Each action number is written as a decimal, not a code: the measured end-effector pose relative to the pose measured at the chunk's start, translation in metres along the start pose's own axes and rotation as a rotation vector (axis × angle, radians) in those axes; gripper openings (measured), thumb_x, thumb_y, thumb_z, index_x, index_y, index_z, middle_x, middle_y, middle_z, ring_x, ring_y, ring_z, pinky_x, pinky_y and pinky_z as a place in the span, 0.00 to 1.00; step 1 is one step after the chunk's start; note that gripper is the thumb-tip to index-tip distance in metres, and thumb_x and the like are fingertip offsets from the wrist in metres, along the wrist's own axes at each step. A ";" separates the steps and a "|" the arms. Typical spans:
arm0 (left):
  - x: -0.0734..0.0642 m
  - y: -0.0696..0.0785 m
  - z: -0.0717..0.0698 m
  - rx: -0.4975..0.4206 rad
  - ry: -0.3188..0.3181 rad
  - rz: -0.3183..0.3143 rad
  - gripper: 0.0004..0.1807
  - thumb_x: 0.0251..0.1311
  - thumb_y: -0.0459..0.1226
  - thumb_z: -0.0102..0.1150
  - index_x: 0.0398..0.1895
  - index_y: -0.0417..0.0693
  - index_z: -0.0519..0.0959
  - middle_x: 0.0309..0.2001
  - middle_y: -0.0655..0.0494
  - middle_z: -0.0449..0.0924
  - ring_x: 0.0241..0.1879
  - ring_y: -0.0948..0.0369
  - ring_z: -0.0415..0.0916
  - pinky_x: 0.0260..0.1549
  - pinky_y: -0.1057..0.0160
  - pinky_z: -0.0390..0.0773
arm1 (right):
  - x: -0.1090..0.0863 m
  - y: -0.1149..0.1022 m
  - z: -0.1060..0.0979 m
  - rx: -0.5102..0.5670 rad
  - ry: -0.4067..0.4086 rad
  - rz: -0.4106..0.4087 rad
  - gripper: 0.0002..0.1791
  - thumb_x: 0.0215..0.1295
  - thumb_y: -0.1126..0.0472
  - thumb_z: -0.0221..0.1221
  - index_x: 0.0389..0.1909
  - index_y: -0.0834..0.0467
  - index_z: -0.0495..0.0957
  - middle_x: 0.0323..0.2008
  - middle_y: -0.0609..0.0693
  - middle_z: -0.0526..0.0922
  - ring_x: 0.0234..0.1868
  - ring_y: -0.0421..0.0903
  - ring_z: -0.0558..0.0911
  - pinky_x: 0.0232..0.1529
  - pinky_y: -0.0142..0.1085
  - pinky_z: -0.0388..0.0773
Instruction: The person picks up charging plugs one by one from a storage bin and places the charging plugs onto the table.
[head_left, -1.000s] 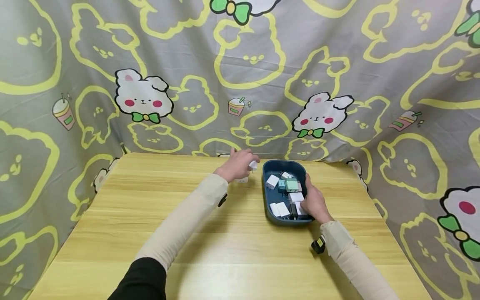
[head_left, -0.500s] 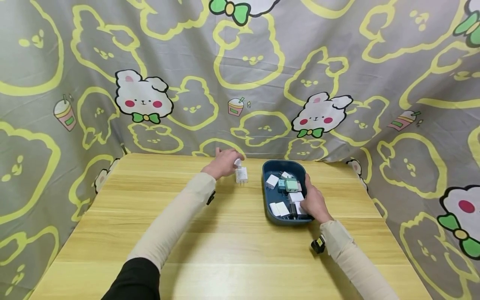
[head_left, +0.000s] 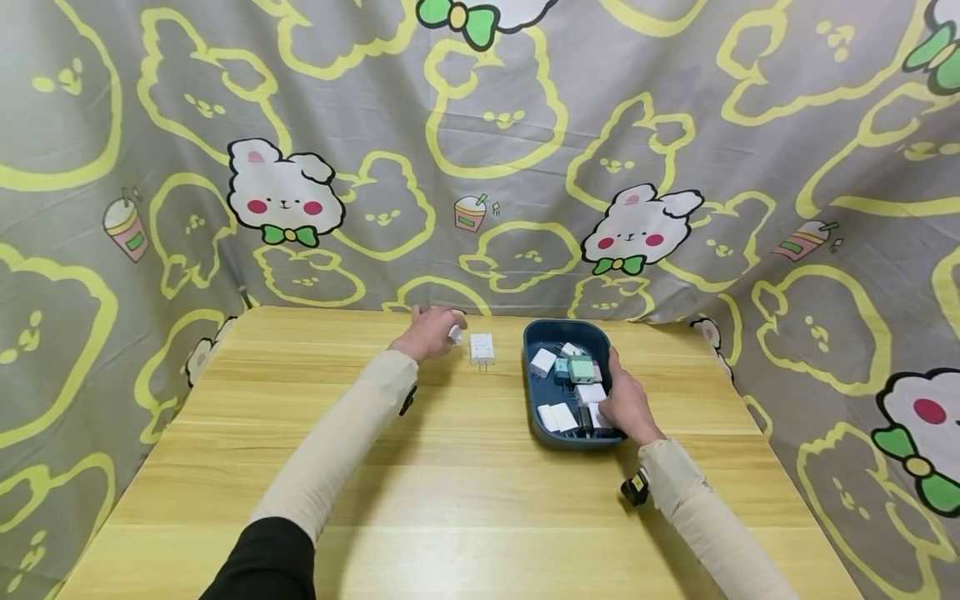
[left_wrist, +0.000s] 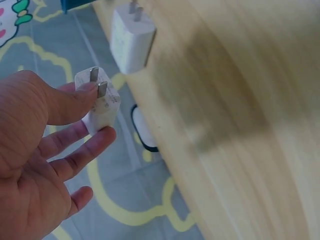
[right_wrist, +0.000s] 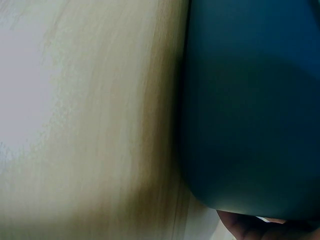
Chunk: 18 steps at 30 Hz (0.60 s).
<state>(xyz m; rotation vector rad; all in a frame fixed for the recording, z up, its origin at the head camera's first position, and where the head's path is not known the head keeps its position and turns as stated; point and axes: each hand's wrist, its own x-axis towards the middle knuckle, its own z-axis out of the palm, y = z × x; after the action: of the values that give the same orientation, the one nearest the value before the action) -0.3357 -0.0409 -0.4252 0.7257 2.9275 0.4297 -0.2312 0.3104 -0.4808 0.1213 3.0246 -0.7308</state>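
My left hand [head_left: 426, 333] pinches a white two-pin charger plug [left_wrist: 106, 112] between thumb and fingers, with the metal prongs showing beside the thumb in the left wrist view. To the right of that hand, a second white charger plug [head_left: 482, 347] lies on the table, prongs pointing toward me. My right hand [head_left: 630, 408] grips the right wall of a dark blue bin [head_left: 577, 445], its thumb over the rim. Inside the bin lie several white plugs [head_left: 558, 417], a green plug [head_left: 581, 369] and a black plug [head_left: 586, 422]. The right wrist view shows mostly the bin's outer wall [right_wrist: 250, 130].
The wooden table [head_left: 450, 508] runs back to a grey curtain [head_left: 405, 108] printed with yellow outlines and white rabbits. A black wrist device [head_left: 634, 490] sits below the right sleeve.
My left hand has moved left with its plug, away from the bin. The plug on the table, largely hidden before, now shows fully. My right hand and the bin stay in place.
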 end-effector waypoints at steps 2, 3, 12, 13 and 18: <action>0.000 -0.003 0.003 0.011 -0.003 -0.005 0.24 0.60 0.27 0.64 0.61 0.50 0.81 0.63 0.49 0.80 0.63 0.48 0.76 0.65 0.34 0.56 | 0.000 0.000 -0.001 0.000 0.002 -0.004 0.58 0.51 0.77 0.60 0.81 0.65 0.37 0.68 0.76 0.68 0.59 0.67 0.77 0.59 0.59 0.76; 0.000 -0.005 0.004 0.016 -0.005 -0.006 0.24 0.61 0.28 0.64 0.61 0.50 0.81 0.63 0.49 0.80 0.63 0.48 0.76 0.64 0.35 0.56 | 0.000 0.000 -0.001 -0.002 0.005 -0.006 0.58 0.51 0.77 0.60 0.81 0.65 0.38 0.68 0.76 0.68 0.58 0.67 0.77 0.58 0.59 0.76; -0.002 -0.013 0.012 -0.012 -0.007 -0.014 0.25 0.59 0.25 0.63 0.60 0.49 0.82 0.62 0.48 0.81 0.66 0.47 0.74 0.69 0.25 0.50 | 0.000 -0.001 -0.002 -0.001 0.002 -0.007 0.58 0.51 0.78 0.60 0.81 0.65 0.37 0.68 0.76 0.67 0.57 0.67 0.77 0.58 0.59 0.76; -0.002 -0.014 0.013 -0.013 -0.007 -0.017 0.25 0.58 0.25 0.64 0.60 0.49 0.82 0.63 0.48 0.80 0.67 0.47 0.73 0.69 0.24 0.48 | 0.000 -0.001 -0.002 -0.002 0.005 -0.008 0.58 0.51 0.78 0.60 0.81 0.65 0.37 0.68 0.76 0.68 0.57 0.66 0.78 0.58 0.59 0.77; -0.003 -0.019 0.020 -0.012 -0.025 -0.036 0.24 0.59 0.26 0.66 0.59 0.49 0.83 0.64 0.49 0.80 0.68 0.47 0.72 0.70 0.23 0.46 | 0.000 0.000 -0.001 -0.004 0.011 -0.014 0.58 0.50 0.78 0.60 0.81 0.65 0.39 0.67 0.76 0.69 0.55 0.65 0.78 0.57 0.58 0.77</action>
<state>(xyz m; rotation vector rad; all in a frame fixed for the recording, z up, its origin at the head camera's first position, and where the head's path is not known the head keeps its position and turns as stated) -0.3382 -0.0535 -0.4499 0.6706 2.9074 0.4321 -0.2312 0.3112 -0.4800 0.1041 3.0407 -0.7272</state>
